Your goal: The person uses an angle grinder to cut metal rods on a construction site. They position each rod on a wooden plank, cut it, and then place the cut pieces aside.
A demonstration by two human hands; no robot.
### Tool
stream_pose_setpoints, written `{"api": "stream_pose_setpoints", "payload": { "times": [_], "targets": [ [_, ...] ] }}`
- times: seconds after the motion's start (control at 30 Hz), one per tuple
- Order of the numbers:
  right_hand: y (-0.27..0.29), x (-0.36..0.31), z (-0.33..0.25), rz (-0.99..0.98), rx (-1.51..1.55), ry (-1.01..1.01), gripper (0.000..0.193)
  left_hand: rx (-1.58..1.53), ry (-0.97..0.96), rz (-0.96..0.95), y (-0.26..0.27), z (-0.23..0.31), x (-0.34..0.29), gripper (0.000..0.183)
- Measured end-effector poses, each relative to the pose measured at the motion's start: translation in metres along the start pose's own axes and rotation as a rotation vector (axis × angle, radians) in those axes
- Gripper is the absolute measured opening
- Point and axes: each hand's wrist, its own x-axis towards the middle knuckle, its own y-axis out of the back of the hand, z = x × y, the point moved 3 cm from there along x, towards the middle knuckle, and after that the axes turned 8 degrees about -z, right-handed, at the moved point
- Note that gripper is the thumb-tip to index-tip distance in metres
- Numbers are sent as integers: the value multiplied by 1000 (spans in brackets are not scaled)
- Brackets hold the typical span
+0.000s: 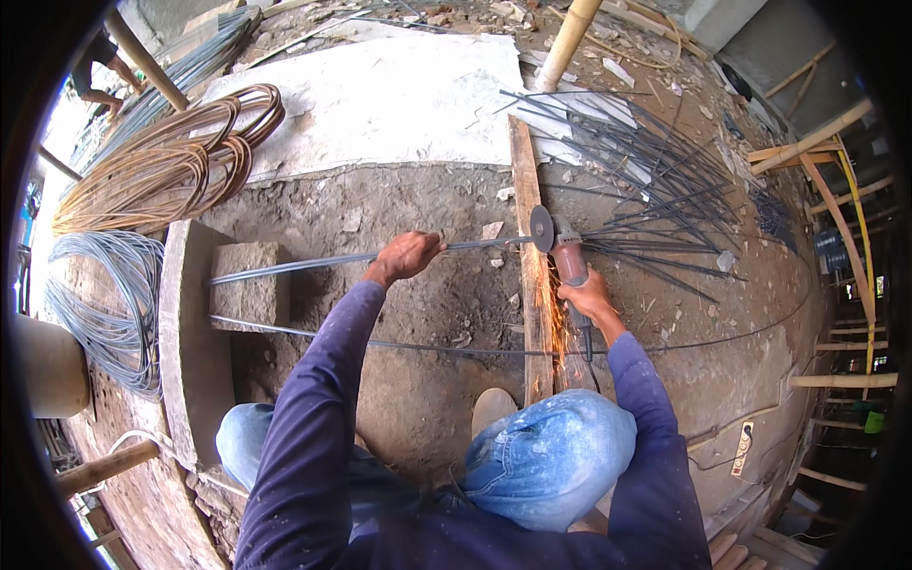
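My right hand (591, 294) is closed round the body of an angle grinder (570, 258). Its dark disc (542, 229) meets the steel rods, and orange sparks (549, 328) spray down toward my knees. A wooden plank (525, 185) lies beneath the rods at that spot. Left of the disc, my left hand (408, 256) grips the bundle of thin steel rods (323, 265), which runs left onto a concrete block (249, 264). Another rod (427, 351) crosses the ground nearer to me. Cut rods (655, 180) lie heaped beyond the grinder, on the right.
Coils of rusty rod (204, 152) and grey rod (109, 299) lie at the left, by a concrete slab (195, 332). A white sheet (380, 109) covers the far ground. At the right are a power strip (742, 448) and bamboo poles. Another person's legs (100, 71) show far left.
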Motion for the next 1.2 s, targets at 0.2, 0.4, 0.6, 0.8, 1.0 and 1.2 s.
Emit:
{"api": "stream_pose_setpoints", "payload": {
  "times": [0.2, 0.4, 0.6, 0.8, 1.0, 1.2],
  "targets": [
    [4, -9, 1, -6, 18, 40, 44, -25, -12, 4, -3, -4, 2, 43],
    [-2, 5, 13, -2, 16, 36, 44, -10, 12, -22, -3, -3, 2, 44],
    [-2, 6, 7, 21, -33, 48, 45, -6, 24, -26, 1, 1, 0, 44],
    [2, -8, 2, -12, 9, 22, 47, -6, 31, -24, 2, 2, 0, 44],
    [1, -4, 0, -46, 53, -32, 48, -31, 45, -31, 1, 1, 1, 44],
    [0, 3, -4, -44, 11, -77, 62, -32, 60, -41, 2, 1, 1, 45]
  ]
}}
